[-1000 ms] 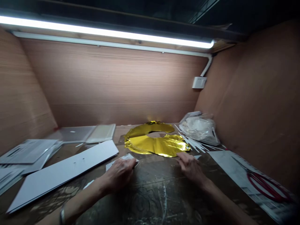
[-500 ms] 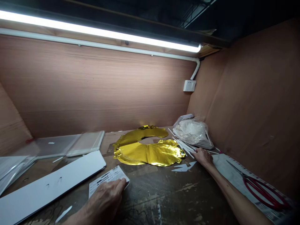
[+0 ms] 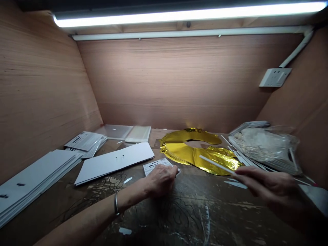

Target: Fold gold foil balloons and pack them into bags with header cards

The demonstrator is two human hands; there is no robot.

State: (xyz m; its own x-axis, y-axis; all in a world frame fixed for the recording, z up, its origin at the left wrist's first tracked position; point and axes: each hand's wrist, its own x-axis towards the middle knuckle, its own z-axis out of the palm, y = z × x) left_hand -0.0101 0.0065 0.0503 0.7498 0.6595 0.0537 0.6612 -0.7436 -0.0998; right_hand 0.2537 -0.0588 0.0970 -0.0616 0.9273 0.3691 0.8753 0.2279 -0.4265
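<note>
My right hand (image 3: 269,189) is raised at the right, thumb and fingers pinching one end of a thin white stick (image 3: 216,164). The stick points left across the front of some flat gold foil balloons (image 3: 179,153). Close to the middle, my left hand (image 3: 162,177), with a bangle on its wrist, is closed over the near right edge of a small printed card (image 3: 153,165). Its fingertips are partly hidden. Behind my right hand, more white sticks (image 3: 239,155) lie loose beside a clear plastic bag (image 3: 266,143).
To the left lie a white board (image 3: 115,162) with two small slots, a stack of white boards (image 3: 41,171) and a pile of printed cards (image 3: 84,140). Clear plastic sleeves (image 3: 138,133) rest by the back wall. Paper scraps (image 3: 125,231) are scattered on the dark worktop (image 3: 184,215).
My right hand has lifted a white stick from the loose ones and brought it nearer. My left hand stays at the printed card. The view has turned left, so the scissors are out of sight.
</note>
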